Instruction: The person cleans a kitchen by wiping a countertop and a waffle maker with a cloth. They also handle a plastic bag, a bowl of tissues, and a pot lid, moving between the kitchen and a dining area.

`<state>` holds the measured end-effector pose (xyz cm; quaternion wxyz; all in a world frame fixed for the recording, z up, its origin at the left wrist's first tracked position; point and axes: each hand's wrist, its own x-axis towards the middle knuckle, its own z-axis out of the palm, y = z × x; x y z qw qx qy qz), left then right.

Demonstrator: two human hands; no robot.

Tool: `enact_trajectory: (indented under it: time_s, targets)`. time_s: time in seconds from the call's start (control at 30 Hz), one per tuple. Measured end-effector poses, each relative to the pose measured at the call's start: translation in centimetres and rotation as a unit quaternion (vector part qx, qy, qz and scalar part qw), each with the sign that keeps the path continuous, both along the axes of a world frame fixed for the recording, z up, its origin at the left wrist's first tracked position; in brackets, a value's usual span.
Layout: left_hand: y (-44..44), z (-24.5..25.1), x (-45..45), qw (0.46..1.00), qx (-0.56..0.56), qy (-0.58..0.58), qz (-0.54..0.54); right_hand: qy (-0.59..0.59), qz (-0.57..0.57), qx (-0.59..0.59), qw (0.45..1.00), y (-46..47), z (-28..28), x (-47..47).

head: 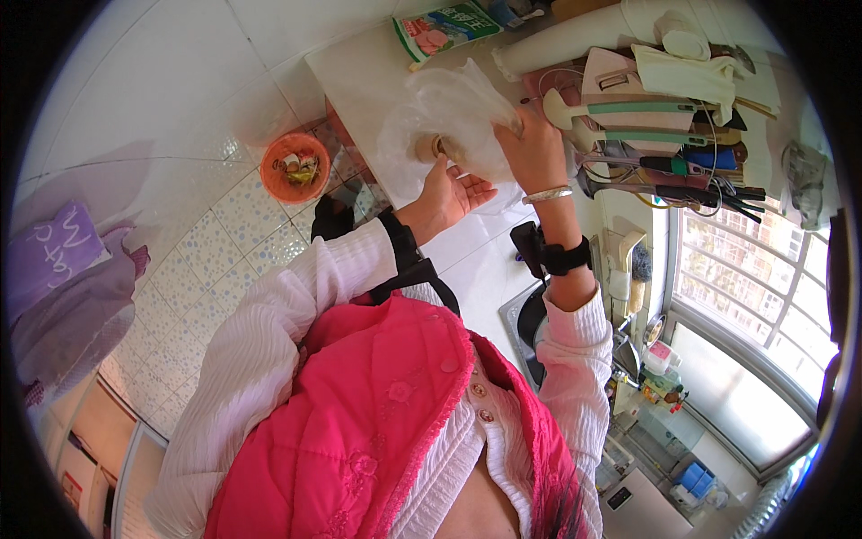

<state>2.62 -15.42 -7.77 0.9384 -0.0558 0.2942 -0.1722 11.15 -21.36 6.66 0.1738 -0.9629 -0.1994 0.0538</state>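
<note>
My right hand [535, 151] grips the gathered edge of a clear, crinkled plastic bag or sheet [465, 94] above a pale countertop [350, 74]. A tan round piece, like the end of a roll core [428, 148], shows within or under the plastic; I cannot tell which. Just below it, my left hand [458, 195] is turned palm up with its fingers apart. Its thumb tip is close to the tan piece; whether they touch is unclear. A bracelet [547, 195] and a black strap [567, 257] circle my right wrist.
Ladles and turners with green handles [640, 108] hang close right of my right hand. A green printed food packet [448, 30] lies at the counter's back. An orange bin [295, 168] with scraps stands on the tiled floor. A sink [522, 316] lies beside my right forearm, near a barred window [747, 269].
</note>
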Motion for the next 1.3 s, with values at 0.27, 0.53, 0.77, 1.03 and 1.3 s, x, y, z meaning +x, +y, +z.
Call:
enact_trajectory:
  time_s: [0.27,0.53,0.77,1.03,1.3]
  targets:
    - [0.0,-0.3,0.1,1.000,-0.001,0.007,0.003,0.001,0.003,-0.023,1.000,0.8,0.4,0.1]
    - [-0.2,-0.7,0.1,1.000,-0.006,0.007,0.004,0.032,0.000,-0.053,0.998,1.1,0.8,0.4]
    - [0.0,-0.9,0.1,1.000,-0.006,0.022,-0.004,0.026,0.029,-0.069,0.997,1.2,0.8,0.7]
    - [-0.1,-0.6,0.1,1.000,-0.008,0.027,-0.002,0.031,0.050,-0.052,0.997,1.1,0.9,1.0]
    - [0.2,0.2,-0.2,1.000,0.003,0.025,-0.014,0.047,0.054,-0.060,0.996,1.4,1.0,1.2]
